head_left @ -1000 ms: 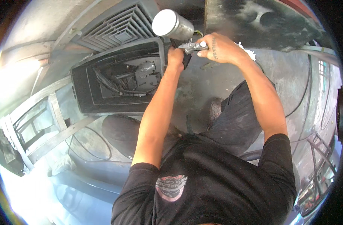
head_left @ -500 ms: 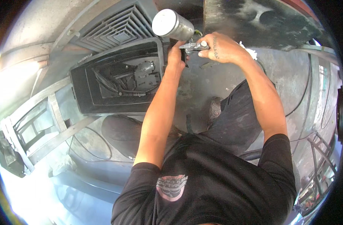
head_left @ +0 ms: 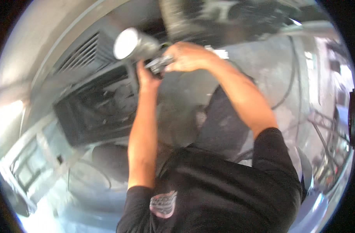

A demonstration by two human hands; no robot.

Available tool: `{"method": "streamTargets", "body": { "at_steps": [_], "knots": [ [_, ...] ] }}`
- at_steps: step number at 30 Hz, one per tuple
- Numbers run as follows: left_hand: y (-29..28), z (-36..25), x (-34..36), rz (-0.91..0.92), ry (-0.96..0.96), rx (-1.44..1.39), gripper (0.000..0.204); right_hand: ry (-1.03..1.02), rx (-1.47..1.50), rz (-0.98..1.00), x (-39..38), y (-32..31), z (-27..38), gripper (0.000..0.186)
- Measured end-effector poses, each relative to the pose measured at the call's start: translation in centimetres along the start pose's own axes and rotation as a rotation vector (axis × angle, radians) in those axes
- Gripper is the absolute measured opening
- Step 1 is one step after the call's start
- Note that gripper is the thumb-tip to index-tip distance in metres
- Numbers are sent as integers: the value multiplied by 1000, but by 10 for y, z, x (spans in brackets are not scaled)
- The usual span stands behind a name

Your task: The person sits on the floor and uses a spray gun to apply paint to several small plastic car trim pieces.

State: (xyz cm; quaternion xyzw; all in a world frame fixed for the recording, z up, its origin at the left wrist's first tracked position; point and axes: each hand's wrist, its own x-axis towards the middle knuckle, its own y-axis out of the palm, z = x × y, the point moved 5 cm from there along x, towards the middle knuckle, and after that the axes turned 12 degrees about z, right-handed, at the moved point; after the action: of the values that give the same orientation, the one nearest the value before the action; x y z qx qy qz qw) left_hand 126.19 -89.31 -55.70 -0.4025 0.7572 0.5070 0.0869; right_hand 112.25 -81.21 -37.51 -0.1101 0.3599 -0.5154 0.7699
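Note:
A spray gun (head_left: 159, 64) with a metal cup (head_left: 146, 44) topped by a round white lid is gripped by my right hand (head_left: 189, 56), whose fingers wrap round its handle end. The cup tilts over to the left. Right under the gun, my left hand (head_left: 147, 79) is closed on a small dark piece that lies mostly behind the gun's front. Motion blur smears both hands and the piece, so its kind does not show.
To the left stands a black open box (head_left: 96, 105) with dark parts inside. Behind it is a slatted grey vent (head_left: 82, 54). A pale frame (head_left: 45, 155) is at lower left, and a dark hose (head_left: 290, 77) runs along the floor at right.
The whole view has turned and blurred. Both hands, the spray gun and the dark piece now appear further left and slightly lower in the picture, still held together.

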Motion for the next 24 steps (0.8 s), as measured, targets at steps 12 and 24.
{"method": "streamTargets", "body": {
  "at_steps": [12,24],
  "knots": [
    [2,6,-2,11,-9,17,54,35,-74,-10,-16,3,-6,29],
    [-35,-3,18,23,-12,89,34,8,-178,-111,8,7,-8,28]
  ]
}}
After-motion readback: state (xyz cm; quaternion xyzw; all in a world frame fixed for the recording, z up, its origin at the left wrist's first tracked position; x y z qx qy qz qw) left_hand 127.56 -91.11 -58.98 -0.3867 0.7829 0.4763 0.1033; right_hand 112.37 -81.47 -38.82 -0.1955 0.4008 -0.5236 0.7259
